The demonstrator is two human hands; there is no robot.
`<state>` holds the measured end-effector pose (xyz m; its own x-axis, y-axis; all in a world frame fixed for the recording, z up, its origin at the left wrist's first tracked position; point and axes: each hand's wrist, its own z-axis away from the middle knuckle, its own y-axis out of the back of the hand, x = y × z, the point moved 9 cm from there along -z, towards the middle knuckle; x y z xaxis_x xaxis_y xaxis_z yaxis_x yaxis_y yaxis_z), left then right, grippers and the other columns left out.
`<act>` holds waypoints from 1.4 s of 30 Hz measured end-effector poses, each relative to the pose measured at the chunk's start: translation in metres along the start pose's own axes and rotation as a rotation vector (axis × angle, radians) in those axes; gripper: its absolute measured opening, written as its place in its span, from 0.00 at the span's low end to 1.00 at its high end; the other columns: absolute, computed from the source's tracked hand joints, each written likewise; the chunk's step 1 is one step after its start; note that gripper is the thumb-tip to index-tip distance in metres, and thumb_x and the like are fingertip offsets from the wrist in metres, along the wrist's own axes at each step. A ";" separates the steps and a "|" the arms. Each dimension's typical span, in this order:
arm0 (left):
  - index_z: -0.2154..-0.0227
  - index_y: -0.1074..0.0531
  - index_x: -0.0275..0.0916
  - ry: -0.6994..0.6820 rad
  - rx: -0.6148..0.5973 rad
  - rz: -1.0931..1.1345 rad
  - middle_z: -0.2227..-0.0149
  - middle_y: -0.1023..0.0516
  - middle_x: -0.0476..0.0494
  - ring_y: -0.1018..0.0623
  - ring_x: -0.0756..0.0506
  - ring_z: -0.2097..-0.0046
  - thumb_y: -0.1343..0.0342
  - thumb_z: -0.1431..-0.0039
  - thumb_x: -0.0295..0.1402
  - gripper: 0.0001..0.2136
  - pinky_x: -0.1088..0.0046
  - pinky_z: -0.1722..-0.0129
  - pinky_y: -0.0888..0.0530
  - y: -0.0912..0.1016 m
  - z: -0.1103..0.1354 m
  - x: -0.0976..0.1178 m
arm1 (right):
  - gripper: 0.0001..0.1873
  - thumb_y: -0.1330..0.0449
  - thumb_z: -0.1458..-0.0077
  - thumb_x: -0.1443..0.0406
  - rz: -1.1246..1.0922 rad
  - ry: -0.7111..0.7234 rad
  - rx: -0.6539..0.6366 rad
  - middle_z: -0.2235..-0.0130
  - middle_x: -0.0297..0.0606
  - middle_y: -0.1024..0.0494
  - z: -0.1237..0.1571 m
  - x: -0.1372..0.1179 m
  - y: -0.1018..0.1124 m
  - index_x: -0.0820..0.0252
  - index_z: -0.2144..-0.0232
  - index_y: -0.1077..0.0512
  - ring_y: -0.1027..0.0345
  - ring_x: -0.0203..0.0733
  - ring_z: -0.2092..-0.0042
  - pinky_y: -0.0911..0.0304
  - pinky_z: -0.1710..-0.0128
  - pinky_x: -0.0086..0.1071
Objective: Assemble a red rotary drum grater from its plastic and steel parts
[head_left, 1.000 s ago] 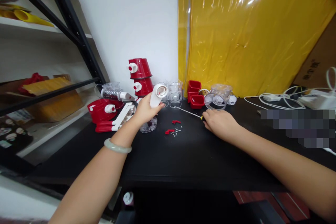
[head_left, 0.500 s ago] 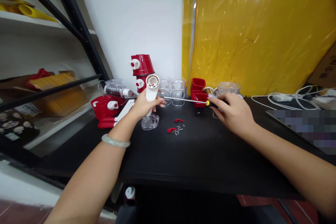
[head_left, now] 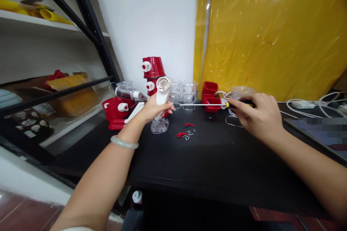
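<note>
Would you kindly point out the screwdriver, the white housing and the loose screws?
screwdriver (head_left: 200, 104): head view, middle of the metal shaft.
white housing (head_left: 162, 92): head view, upper body.
loose screws (head_left: 189, 135): head view, middle of the small pile.

Bare near tabletop (head_left: 206, 166); cluttered rear.

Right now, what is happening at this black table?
A person holds a white plastic part upright in the left hand and a long screwdriver in the right hand, its tip at the part's side. Small screws and red clips lie on the table just below.
</note>
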<state>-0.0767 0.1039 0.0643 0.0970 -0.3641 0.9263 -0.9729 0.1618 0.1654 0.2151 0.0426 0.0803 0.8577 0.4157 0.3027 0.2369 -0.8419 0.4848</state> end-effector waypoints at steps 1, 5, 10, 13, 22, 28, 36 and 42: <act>0.60 0.36 0.36 0.002 -0.002 -0.003 0.74 0.22 0.46 0.24 0.49 0.77 0.34 0.56 0.35 0.21 0.79 0.84 0.36 -0.001 0.000 -0.001 | 0.17 0.44 0.39 0.60 -0.003 -0.003 -0.001 0.57 0.45 0.25 0.000 0.000 0.000 0.47 0.50 0.25 0.35 0.48 0.60 0.47 0.62 0.39; 0.60 0.35 0.36 0.016 -0.017 -0.024 0.74 0.22 0.46 0.23 0.49 0.76 0.34 0.55 0.36 0.21 0.78 0.83 0.35 -0.003 0.001 -0.002 | 0.17 0.44 0.39 0.60 -0.015 0.009 -0.005 0.57 0.45 0.25 0.000 -0.002 0.000 0.47 0.50 0.26 0.35 0.48 0.60 0.47 0.62 0.40; 0.60 0.35 0.37 0.027 -0.008 -0.042 0.74 0.22 0.46 0.23 0.48 0.76 0.33 0.56 0.36 0.21 0.77 0.82 0.34 -0.003 0.002 -0.002 | 0.15 0.44 0.39 0.60 0.031 0.043 0.005 0.58 0.46 0.24 -0.001 -0.005 0.001 0.48 0.51 0.24 0.35 0.47 0.61 0.47 0.64 0.39; 0.60 0.35 0.36 0.017 0.004 -0.022 0.74 0.22 0.46 0.23 0.48 0.76 0.34 0.56 0.36 0.21 0.77 0.82 0.34 -0.003 0.001 -0.001 | 0.16 0.44 0.39 0.60 0.024 0.026 -0.010 0.58 0.45 0.24 -0.001 -0.004 0.000 0.48 0.51 0.25 0.35 0.47 0.61 0.47 0.63 0.39; 0.61 0.35 0.36 0.013 0.004 -0.001 0.74 0.22 0.45 0.23 0.49 0.76 0.34 0.56 0.34 0.21 0.77 0.80 0.32 -0.004 0.002 0.001 | 0.16 0.44 0.39 0.60 0.022 0.035 0.001 0.57 0.45 0.25 0.001 -0.003 -0.001 0.47 0.50 0.26 0.35 0.48 0.60 0.47 0.63 0.39; 0.60 0.35 0.36 0.013 0.014 -0.004 0.74 0.22 0.45 0.23 0.48 0.75 0.34 0.56 0.35 0.21 0.76 0.80 0.32 -0.003 0.001 -0.001 | 0.15 0.43 0.40 0.60 0.034 0.061 0.037 0.58 0.45 0.24 0.001 -0.004 0.002 0.48 0.51 0.25 0.35 0.47 0.61 0.48 0.64 0.39; 0.60 0.34 0.35 0.006 0.021 -0.037 0.73 0.21 0.45 0.23 0.48 0.75 0.34 0.54 0.35 0.21 0.78 0.83 0.35 -0.002 0.001 -0.002 | 0.15 0.44 0.39 0.60 -0.012 0.010 -0.007 0.58 0.44 0.24 -0.002 -0.005 0.002 0.46 0.51 0.25 0.35 0.47 0.62 0.48 0.63 0.39; 0.58 0.35 0.35 0.024 0.018 -0.072 0.73 0.21 0.44 0.22 0.47 0.75 0.34 0.53 0.35 0.21 0.78 0.82 0.34 -0.002 0.001 -0.005 | 0.14 0.43 0.39 0.61 0.070 0.078 0.027 0.60 0.46 0.24 -0.002 -0.011 0.006 0.48 0.52 0.23 0.34 0.47 0.62 0.47 0.64 0.39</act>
<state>-0.0755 0.1048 0.0589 0.1719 -0.3517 0.9202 -0.9668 0.1189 0.2260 0.2062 0.0336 0.0820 0.8348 0.3800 0.3983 0.1907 -0.8784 0.4383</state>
